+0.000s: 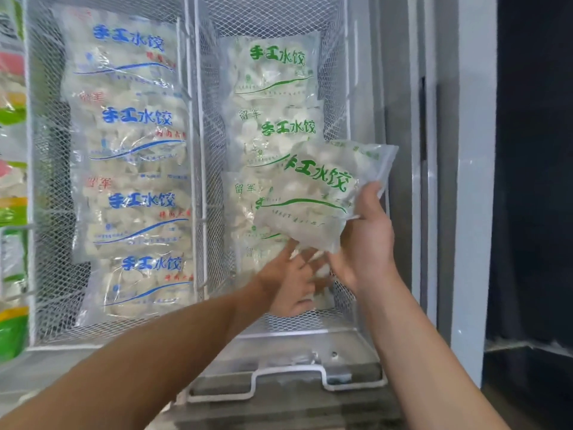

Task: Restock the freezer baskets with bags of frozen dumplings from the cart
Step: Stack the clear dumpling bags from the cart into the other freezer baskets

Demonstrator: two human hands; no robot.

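At the far left edge of the frame a strip of colourful packages (11, 187) is cut off by the border, too blurred and partial to identify. Just right of it, filling the left half, stands the left wire basket (31, 169), a white mesh bin holding four blue-lettered dumpling bags (136, 169) overlapped in a column from the upper left down to the lower centre-left; the small print under the blue headings is too soft to read.

In the centre sits the right wire basket (336, 97), with green-lettered dumpling bags (273, 97) stacked the same way. The lower ones are largely hidden behind the hands and the bag being handled, so their count cannot be told.

The left hand (294, 280), reaching up from the lower left, lies with fingers spread against the lowest bags in the right basket, its palm turned away, pressing rather than clasping anything that can be made out. The right hand (366, 240), right of centre, grips the held green-lettered bag (322, 193) by its lower right corner, thumb over the front; the bag tilts over the basket's right side, its top corner past the rim.

Below the baskets, at the bottom centre, a white wire handle (288, 380) projects over a frosted grey ledge (279, 408). To the right runs the grey freezer frame (434, 181) with vertical rails, and beyond it, at the right edge, a dark area (536, 181) shows no detail.
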